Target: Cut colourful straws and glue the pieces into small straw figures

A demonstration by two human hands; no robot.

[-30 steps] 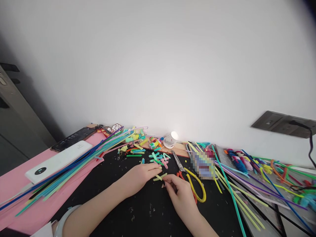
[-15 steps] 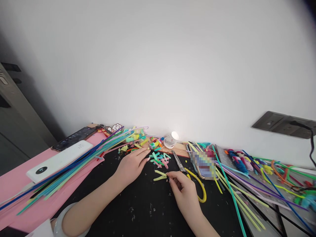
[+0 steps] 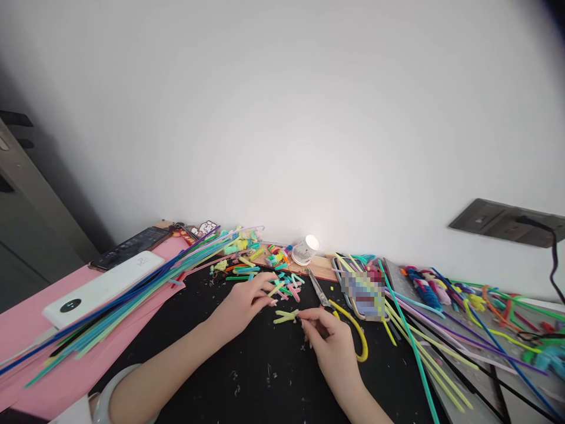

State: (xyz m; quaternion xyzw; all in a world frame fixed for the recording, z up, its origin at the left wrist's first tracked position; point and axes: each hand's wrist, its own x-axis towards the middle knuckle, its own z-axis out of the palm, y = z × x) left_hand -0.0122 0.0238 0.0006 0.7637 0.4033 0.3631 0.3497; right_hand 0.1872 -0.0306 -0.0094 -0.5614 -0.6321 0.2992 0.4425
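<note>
Between the thumb and fingers of my left hand (image 3: 245, 300) is a short yellow pipe cleaner piece (image 3: 276, 288). My right hand (image 3: 329, 341) pinches some pale yellow pipe cleaner pieces (image 3: 286, 317) at one end, their free ends fanning out to the left. Just beyond both hands lies a small heap of cut pink and green pipe cleaner pieces (image 3: 293, 285). Scissors (image 3: 318, 288) with yellow-wrapped handles rest beside my right hand, blades toward the wall. My fingers partly hide the pinched ends.
A paper cup (image 3: 305, 250) stands by the wall. Long pipe cleaners lie at left (image 3: 128, 306) and right (image 3: 435, 359). A white power bank (image 3: 103, 288) and a dark phone (image 3: 130, 247) are at left; another phone (image 3: 364, 294) leans right of the scissors. Scraps dot the black mat (image 3: 247, 377).
My left hand has come back from the pieces near the wall toward my right hand, now with a short yellow pipe cleaner piece. My right hand has barely moved.
</note>
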